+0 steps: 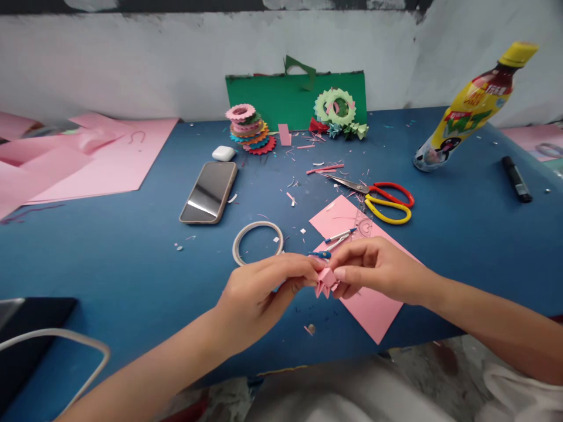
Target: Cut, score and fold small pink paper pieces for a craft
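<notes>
1. A plastic bottle (pixel 472 108) with a yellow label stands on the far right of the blue tabletop (pixel 132 252). Its yellow cap is on, and dark liquid shows at the neck.
2. A small white case (pixel 223 153) lies shut beside the phone (pixel 209 191). I cannot tell what is inside it.
3. The folded pink paper piece (pixel 326 282) sits between the two hands, just above the tabletop's near edge and over a loose pink sheet (pixel 372 308).
4. The left hand (pixel 259 293) pinches the piece's left side with thumb and fingertips. The right hand (pixel 378 269) pinches its right side, fingers curled, and the fingertips of both hands almost meet.
5. Just beyond the hands lie one blue compass (pixel 335 239) and one tape ring (pixel 257 240).
6. Further back lies one pair of red-and-yellow scissors (pixel 387 202), with one black marker (pixel 516 179) at the right.
7. Near the wall, one stack of coloured paper rings (pixel 250 130) stands beside a green card (pixel 272 99), and one pale green ring (pixel 335 105) leans against that card.
8. Several pink sheets (pixel 88 158) are spread at the far left.
</notes>
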`<state>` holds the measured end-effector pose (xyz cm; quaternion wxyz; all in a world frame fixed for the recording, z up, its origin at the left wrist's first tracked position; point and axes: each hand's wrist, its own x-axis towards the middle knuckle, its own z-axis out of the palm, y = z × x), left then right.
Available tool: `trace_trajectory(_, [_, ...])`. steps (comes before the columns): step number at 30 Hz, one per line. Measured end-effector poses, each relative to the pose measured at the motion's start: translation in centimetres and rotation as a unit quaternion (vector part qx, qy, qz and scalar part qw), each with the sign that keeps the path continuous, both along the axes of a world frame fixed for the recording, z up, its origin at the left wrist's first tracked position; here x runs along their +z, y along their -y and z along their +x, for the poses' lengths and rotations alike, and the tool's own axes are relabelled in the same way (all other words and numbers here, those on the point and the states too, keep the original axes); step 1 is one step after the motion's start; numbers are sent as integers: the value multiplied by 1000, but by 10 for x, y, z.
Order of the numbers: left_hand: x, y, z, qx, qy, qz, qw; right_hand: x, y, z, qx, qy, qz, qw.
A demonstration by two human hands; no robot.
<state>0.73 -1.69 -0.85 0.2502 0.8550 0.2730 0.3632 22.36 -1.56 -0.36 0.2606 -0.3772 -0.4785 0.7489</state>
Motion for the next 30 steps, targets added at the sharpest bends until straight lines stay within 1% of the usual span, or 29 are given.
trace_trajectory(3, [1,1,1,-2,-8,19,1000,-1,-1,-1,-4,-8,-8,1000])
trace_trajectory(6, [2,1,1,1,-7,26,1000,-2,-1,-2,3,-7,12,1000])
trace_trajectory(11, [4,2,0,1,-7,16,1000,0,2,-3,-13,-14,60,998])
trace_trajectory(15, [5,3,1,10,9,-4,1000,1,2,-4,3,-4,65,998])
trace_trajectory(17, [5,2,2,19,24,-18,999,0,2,-3,-6,11,100,995])
trace_trajectory(18, [5,2,2,22,31,-22,999,-1,2,-3,-18,22,137,990])
trace_trajectory(20, [4,2,3,23,40,-19,999,-4,4,-2,-45,54,246,967])
trace_trajectory(22, [3,2,3,23,48,-16,998,-7,5,-2,-61,82,362,927])
trace_trajectory(24, [2,3,3,21,58,-18,998,-10,6,-1,-70,91,453,884])
trace_trajectory(28, [1,5,3,28,66,-49,996,-13,8,1,-93,94,585,800])
trace_trajectory(30, [0,6,3,32,75,-65,995,-14,9,3,-87,111,627,766])
